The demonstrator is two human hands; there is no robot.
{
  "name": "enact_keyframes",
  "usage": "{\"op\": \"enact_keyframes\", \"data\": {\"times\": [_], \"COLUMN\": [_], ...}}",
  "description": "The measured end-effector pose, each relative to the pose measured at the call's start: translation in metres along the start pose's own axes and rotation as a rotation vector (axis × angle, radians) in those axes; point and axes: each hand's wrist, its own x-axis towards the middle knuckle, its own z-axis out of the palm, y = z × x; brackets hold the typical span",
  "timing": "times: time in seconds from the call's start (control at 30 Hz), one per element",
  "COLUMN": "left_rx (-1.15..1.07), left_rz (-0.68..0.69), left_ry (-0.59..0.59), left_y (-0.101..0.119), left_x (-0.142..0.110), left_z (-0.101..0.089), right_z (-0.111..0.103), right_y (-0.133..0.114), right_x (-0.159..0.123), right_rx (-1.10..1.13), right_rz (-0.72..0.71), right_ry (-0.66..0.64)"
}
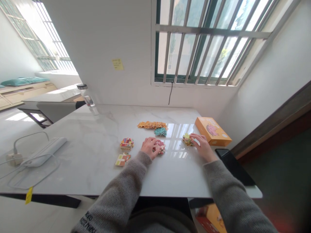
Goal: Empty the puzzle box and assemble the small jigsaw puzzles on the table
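Observation:
My left hand [149, 147] rests at a pile of pink puzzle pieces [160, 146], fingers curled around its near left side. On the right, my right hand [203, 146] pinches at a stack of yellow-green puzzle pieces [187, 139]; the fingertips partly hide its edge. Beyond my left hand lie a small heap of teal puzzle pieces [160, 131] and a long row of orange puzzle pieces [152, 125]. To the left of that hand are a stack of multicoloured pieces [126, 143] and, nearer to me, a lower stack of brown and yellow pieces [122, 159].
An orange box [213, 131] sits at the right back of the white table [97, 145], with a phone [222, 152] on a dark flat object [239, 168] nearer me. At left are a power strip [46, 152] with cables and a clear bottle [86, 95]. The wall stands behind.

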Motion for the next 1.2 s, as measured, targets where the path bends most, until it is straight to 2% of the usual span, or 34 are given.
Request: {"op": "enact_keyframes", "data": {"times": [0.17,0.3,0.43,0.6,0.7,0.87,0.97,1.1,1.2], "left_rx": [0.022,0.022,0.026,0.02,-0.029,-0.098,-0.138,-0.18,-0.2], "left_rz": [-0.016,-0.01,0.015,0.023,0.035,0.04,0.096,0.166,0.159], "left_ry": [-0.016,-0.024,-0.041,-0.077,-0.064,0.011,0.093,0.13,0.111], "left_y": [-0.005,-0.003,0.003,0.001,-0.002,-0.002,0.002,0.005,0.007], "left_x": [0.001,0.001,0.0,-0.001,0.0,0.001,0.002,0.003,0.002], "left_z": [0.0,-0.003,-0.006,-0.003,0.001,0.0,-0.004,-0.005,-0.005], "right_z": [0.006,0.01,0.018,0.037,0.045,0.055,0.058,0.059,0.059], "right_y": [0.013,0.008,-0.028,-0.087,-0.109,-0.132,-0.142,-0.142,-0.138], "right_x": [-0.002,-0.004,-0.004,0.002,0.01,0.017,0.013,0.009,0.009], "right_rx": [-0.021,-0.094,-0.166,-0.052,0.025,0.19,0.224,0.254,0.293], "right_rz": [0.039,0.047,-0.02,-0.248,-0.27,-0.246,-0.276,-0.303,-0.302], "right_ry": [-0.04,-0.01,0.104,-0.047,-0.088,-0.047,-0.096,-0.145,-0.151]}}
